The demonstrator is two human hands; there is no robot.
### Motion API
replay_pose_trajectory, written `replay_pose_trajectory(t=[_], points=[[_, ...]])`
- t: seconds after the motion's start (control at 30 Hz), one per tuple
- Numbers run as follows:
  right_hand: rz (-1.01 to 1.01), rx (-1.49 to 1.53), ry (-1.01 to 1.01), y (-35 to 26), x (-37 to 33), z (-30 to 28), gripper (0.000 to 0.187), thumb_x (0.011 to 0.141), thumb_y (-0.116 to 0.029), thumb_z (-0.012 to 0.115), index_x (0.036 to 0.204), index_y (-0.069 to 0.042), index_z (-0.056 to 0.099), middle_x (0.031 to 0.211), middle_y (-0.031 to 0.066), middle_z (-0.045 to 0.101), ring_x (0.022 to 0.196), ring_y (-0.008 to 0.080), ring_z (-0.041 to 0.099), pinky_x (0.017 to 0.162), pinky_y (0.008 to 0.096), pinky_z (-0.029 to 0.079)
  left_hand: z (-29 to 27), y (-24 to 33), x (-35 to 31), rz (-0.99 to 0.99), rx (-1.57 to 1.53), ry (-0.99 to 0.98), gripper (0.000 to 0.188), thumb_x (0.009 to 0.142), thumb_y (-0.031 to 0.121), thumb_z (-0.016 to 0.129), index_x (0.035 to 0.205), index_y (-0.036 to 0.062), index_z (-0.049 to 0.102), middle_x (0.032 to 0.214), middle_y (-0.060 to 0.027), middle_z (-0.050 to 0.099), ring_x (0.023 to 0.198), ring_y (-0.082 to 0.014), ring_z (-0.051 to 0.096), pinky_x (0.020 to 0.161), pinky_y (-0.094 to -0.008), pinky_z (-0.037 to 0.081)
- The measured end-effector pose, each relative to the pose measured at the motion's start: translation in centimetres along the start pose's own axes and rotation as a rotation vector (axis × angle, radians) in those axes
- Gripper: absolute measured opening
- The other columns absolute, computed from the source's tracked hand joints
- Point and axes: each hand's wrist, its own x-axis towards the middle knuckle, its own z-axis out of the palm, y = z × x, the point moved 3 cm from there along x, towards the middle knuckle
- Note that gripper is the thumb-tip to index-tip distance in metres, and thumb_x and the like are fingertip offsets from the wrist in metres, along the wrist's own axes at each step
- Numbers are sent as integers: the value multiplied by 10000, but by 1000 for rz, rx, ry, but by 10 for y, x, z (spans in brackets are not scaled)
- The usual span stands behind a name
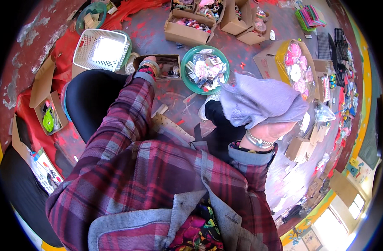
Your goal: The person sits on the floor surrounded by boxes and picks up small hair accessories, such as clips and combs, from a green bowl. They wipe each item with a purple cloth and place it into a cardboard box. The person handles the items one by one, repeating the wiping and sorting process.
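Observation:
My right hand (pixel 276 130) is raised at the right, gripping a lavender-grey cloth (pixel 262 100) that drapes over the fingers and hides most of them. At the far end of my outstretched left arm, my left hand (pixel 149 60) is at the left side of a small open cardboard box (pixel 168 57). Its fingers are too small and partly hidden to read. Dark items and some clear plastic lie inside that box. Just right of it stands a round green basin (pixel 185 72), heaped with small packets, cards and light-coloured pieces.
A white perforated basket (pixel 80 50) stands at the left. Cardboard boxes (pixel 186 35) of colourful small goods line the far side. Beyond the cloth, another box (pixel 266 58) holds pink and white flower-like pieces. A carton (pixel 57 109) with a bright green item sits left of my knee.

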Motion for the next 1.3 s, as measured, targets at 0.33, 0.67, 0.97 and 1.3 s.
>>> replay_pose_trajectory(t=[0.33,0.67,0.97,1.3], points=[[450,805,196,-8,19,-19,600,801,-533,390,1186,-73,422,1211,127,433,1129,310,395,958,510,278,14,21,-79,531,551,12,233,784,187,465,750,-9,585,583,-130,577,489,-212,557,453,-283,443],[590,917,294,-3,16,-27,584,803,-531,397,1186,-91,428,1211,109,438,1125,307,401,957,502,279,103,-79,-121,1353,2113,-571,199,762,163,494,898,73,607,910,-143,595,893,-302,553,767,-363,451],[602,1028,114,10,16,-32,557,804,-515,419,1181,-104,434,1157,88,482,1062,290,450,907,483,337,117,-89,-104,1147,2496,-554,250,774,169,483,965,86,621,1023,-104,588,1002,-257,517,799,-366,422],[422,1094,-293,3,21,-17,524,813,-490,443,1128,-74,481,1148,94,489,1067,274,444,923,445,335,116,-56,-134,1105,1925,-801,167,770,157,512,843,25,583,792,-145,596,787,-254,573,704,-336,449]])
